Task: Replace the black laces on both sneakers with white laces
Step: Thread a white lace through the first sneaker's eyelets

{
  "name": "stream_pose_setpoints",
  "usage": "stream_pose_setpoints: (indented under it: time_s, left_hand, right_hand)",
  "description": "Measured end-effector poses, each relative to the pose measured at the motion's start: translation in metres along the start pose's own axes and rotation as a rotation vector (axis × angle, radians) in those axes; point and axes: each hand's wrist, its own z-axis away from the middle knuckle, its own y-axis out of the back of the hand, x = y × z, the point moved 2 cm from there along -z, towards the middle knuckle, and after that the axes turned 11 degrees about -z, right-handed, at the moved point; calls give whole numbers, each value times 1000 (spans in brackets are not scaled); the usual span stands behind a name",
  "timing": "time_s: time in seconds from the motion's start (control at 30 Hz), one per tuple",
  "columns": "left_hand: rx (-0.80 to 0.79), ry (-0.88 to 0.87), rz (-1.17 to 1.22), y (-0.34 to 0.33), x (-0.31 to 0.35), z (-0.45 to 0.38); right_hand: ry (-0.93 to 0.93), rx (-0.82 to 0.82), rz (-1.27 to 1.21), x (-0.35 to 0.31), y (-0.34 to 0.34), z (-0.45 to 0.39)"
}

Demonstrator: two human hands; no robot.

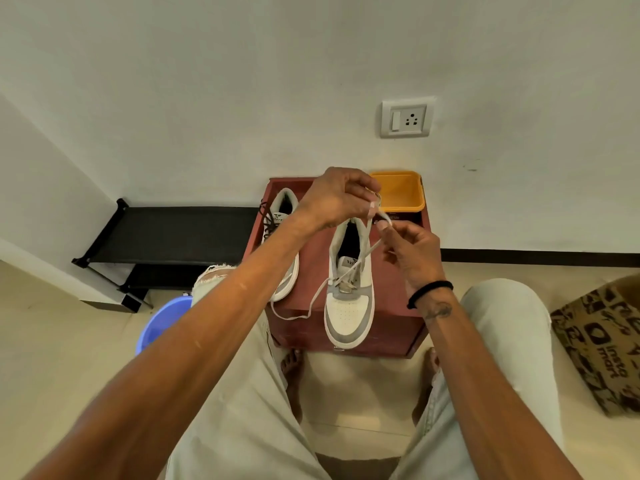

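Two white-and-grey sneakers stand on a dark red stool. The right sneaker has a white lace threaded through its lowest eyelets; one end trails off its left side over the stool. The other end rises to my hands. My left hand pinches the white lace above the shoe's heel, and my right hand pinches it just to the right. The left sneaker, partly hidden by my left arm, still carries black laces.
An orange tub sits at the stool's back right corner. A black shoe rack stands at the left against the wall, a blue basin beside my left knee, a printed cardboard box at the right. My bare feet rest under the stool.
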Motion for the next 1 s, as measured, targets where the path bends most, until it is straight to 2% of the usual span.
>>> stream_pose_setpoints:
  time_s: [0.07,0.13,0.2,0.3,0.4,0.5,0.67,1.0]
  left_hand:
    - [27,4,-18,-6,-8,1]
    - [44,-2,-155,-13,-22,3]
    - [-4,30,-324,-26,-44,9]
    - [-133,115,-448,-51,-86,26]
    - [-162,109,-482,-70,-110,41]
    - [-135,84,-451,-78,-115,47]
    - [-43,39,-425,-77,-124,44]
    - [-94,105,-198,-66,-150,56]
  right_hand:
    - [-41,59,-109,-2,3,-1]
    - [-58,144,-199,-2,9,-3]
    - [-61,218,-210,-2,17,-6]
    - [-95,318,-255,0,24,-10]
    - [-138,481,-411,-4,38,-15]
    - [-176,578,-546,-5,57,-21]
    - [-230,585,-553,4,64,-23]
    - [-238,574,-648,8,78,-32]
